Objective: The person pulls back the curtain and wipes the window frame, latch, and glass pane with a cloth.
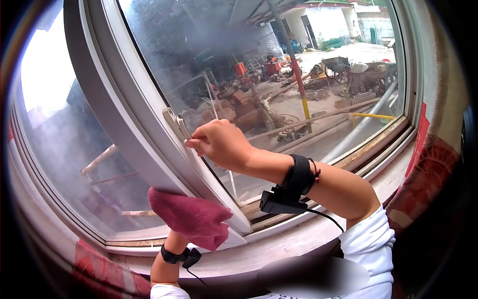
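My right hand (219, 144) is at the sliding window's pale latch (175, 123), its fingers closed on the lower end of the lever. The latch sits on the white upright frame (144, 119) between two panes. Lower left, a dark pink cloth (191, 217) drapes over my left hand and lies against the lower part of that frame. The cloth hides the left fingers; only the wrist (174, 242) and forearm show below it. Each wrist carries a black strap with a small black device and a cable.
A pale window sill (279, 244) runs below the frame, with a dirty sliding track (358, 159) above it. Red patterned fabric (428, 174) hangs at the right, more at lower left. Beyond the smudged glass stand a wheelbarrow (336, 67), a red-and-yellow pole (301, 89) and scattered scrap.
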Motion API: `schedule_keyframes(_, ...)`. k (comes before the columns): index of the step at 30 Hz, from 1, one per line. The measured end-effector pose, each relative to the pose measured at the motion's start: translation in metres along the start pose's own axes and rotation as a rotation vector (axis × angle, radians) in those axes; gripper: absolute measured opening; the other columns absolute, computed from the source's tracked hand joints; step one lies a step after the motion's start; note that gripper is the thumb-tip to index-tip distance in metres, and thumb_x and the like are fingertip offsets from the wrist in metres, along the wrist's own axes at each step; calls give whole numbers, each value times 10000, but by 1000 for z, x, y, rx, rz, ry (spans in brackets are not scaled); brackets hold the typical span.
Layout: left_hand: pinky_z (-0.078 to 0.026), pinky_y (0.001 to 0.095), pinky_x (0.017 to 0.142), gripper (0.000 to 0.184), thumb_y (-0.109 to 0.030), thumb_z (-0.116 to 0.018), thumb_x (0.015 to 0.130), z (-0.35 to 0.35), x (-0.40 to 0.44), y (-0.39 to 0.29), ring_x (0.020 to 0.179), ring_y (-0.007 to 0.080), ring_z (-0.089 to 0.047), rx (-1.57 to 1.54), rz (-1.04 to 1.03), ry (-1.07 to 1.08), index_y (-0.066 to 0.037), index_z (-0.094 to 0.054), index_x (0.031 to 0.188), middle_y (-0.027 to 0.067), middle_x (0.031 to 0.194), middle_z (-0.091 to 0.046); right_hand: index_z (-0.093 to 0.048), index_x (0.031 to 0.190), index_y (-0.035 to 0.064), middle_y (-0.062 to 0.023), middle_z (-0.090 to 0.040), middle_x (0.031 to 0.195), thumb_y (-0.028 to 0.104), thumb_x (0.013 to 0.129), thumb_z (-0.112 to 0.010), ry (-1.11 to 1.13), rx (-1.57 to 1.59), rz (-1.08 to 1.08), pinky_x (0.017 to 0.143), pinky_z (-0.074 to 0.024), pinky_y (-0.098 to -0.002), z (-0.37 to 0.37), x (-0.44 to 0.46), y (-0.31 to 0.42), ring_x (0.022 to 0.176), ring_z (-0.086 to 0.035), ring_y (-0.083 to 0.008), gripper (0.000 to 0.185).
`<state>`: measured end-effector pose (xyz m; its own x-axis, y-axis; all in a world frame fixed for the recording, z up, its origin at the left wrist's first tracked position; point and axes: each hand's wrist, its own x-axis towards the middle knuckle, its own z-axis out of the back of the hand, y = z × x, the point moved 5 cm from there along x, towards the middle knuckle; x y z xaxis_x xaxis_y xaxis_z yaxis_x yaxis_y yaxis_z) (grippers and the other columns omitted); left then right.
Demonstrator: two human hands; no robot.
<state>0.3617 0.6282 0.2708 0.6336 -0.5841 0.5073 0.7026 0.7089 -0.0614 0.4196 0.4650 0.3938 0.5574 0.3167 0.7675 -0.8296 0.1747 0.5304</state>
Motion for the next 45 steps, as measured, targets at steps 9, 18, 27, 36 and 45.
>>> schedule_keyframes(9,-358,363,846,471,-324,-625,675,4,-6,-6,975,240,-478,245,-3,20,-162,-483,1094,36,1052,-512,-553,761,25,-182,-562,664,247,802,-499,-30,16,-9,579,-413,-413,-3,-9,-2,668,-536,-363,233)
schedule_keyframes(18,-365,369,835,466,-314,-625,672,4,-12,-13,967,245,-482,350,-13,6,-155,-485,1087,41,1046,-515,-530,737,14,-191,-554,694,235,795,-498,-9,42,96,600,-402,-422,-5,-5,-4,702,-526,-366,230)
schedule_keyframes(27,-373,376,824,460,-304,-626,669,1,-12,-9,959,249,-487,396,-67,-53,-148,-487,1079,45,1039,-518,-571,759,14,-181,-571,751,240,777,-478,129,-49,95,675,-417,-426,-5,4,-1,752,-539,-354,246)
schedule_keyframes(36,-388,383,798,479,-291,-666,624,1,-10,-1,928,273,-503,276,-34,-197,-142,-511,1052,55,1016,-533,-564,660,-70,-125,-491,467,177,776,-531,210,205,-103,386,-415,-293,2,4,12,372,-508,-171,275)
schedule_keyframes(45,-393,382,793,459,-259,-698,592,19,-2,-24,914,285,-504,189,-76,-370,-123,-544,1003,75,992,-538,-558,665,-60,-97,-474,457,189,799,-507,217,168,-178,378,-408,-299,1,2,14,371,-495,-157,288)
